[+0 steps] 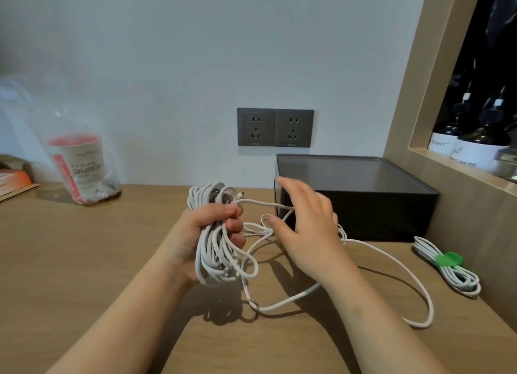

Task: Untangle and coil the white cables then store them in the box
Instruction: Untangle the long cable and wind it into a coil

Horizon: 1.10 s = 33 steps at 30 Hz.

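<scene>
My left hand (208,232) grips a thick bundle of coiled white cable (216,250), held upright above the wooden table (84,261). A loose strand (397,267) runs from the bundle across the table in a wide loop to the right. My right hand (305,222) hovers with straight, spread fingers just right of the bundle, over thin tangled strands; one strand passes from the bundle's top toward its fingers. The dark box (363,205) stands closed behind my right hand. A second white cable coil (447,267) with a green tie lies to the right of the box.
A clear plastic bag with a red-and-white cup (81,166) stands at the back left. Two dark wall sockets (275,127) sit above the table. A wooden shelf niche (470,138) with dark bottles borders the right side. An orange packet (14,180) lies at the far left.
</scene>
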Motion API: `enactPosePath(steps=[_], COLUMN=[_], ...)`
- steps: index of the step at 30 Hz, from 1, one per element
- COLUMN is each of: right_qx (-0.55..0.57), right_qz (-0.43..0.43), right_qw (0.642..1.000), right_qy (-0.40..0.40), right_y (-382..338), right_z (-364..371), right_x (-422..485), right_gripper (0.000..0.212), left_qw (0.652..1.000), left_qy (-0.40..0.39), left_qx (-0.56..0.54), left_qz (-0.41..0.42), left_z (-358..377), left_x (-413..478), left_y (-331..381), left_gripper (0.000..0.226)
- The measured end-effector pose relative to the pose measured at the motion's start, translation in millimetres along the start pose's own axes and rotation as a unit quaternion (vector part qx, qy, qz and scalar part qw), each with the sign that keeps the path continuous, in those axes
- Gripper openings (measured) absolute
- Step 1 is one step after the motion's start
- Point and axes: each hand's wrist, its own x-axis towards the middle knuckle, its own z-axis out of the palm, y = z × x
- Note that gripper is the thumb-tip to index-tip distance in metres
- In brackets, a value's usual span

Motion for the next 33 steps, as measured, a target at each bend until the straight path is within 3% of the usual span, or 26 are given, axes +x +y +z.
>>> enactPosePath(steps=[3,6,9,11,12,14,18,20,26,31,33], right_qx=[-0.009,0.172,0.381,0.478,0.499,0.466,0.274,0.21,0.165,0.246,0.267], right_qz=[0.02,0.097,0.185,0.187,0.178,0.157,0.131,0.104,0.074,0.053,0.045], right_qw=[0.999,0.98,0.9,0.851,0.842,0.868,0.952,0.971,0.983,0.966,0.962], right_qy=[-0.045,0.019,0.099,0.11,0.1,0.072,0.039,0.04,0.018,0.053,0.041], right_y=[9.8,10.0,9.8,8.7,8.0,3.4,-3.6,-3.6,-3.1,-6.3,-7.5], right_z=[5.2,-3.3,-18.3,-23.3,-23.9,-21.1,-11.0,-6.8,6.0,7.4,6.7], right_x=[1.8,4.9,7.2,7.0,6.5,4.3,-0.4,-2.2,-2.2,-4.1,-4.9], right_gripper=[0.019,0.023,0.021,0.016,0.016,0.02,0.03,0.026,0.016,0.019,0.022], left_qw=[0.999,1.0,0.999,0.995,0.992,0.987,0.986,0.989,0.985,0.988,0.989], left_qy=[-0.046,-0.016,0.028,0.071,0.094,0.119,0.124,0.109,0.097,0.126,0.128], left_qx=[0.005,0.0,-0.011,0.015,0.031,0.047,0.035,0.028,0.034,0.041,0.028], left_qz=[-0.008,0.016,0.045,0.064,0.076,0.096,0.107,0.098,0.141,0.085,0.069], left_z=[0.1,-3.0,-6.4,-6.3,-5.2,-1.2,0.2,-0.2,9.0,3.8,2.9], left_x=[-1.9,-1.9,-1.5,0.0,0.9,3.0,4.0,3.2,4.2,3.9,3.6], left_y=[1.1,5.0,8.9,8.5,7.0,3.2,0.6,0.9,-7.7,-6.1,-6.5], left_gripper=[0.034,0.038,0.04,0.032,0.023,0.009,0.008,0.008,0.021,0.007,0.016])
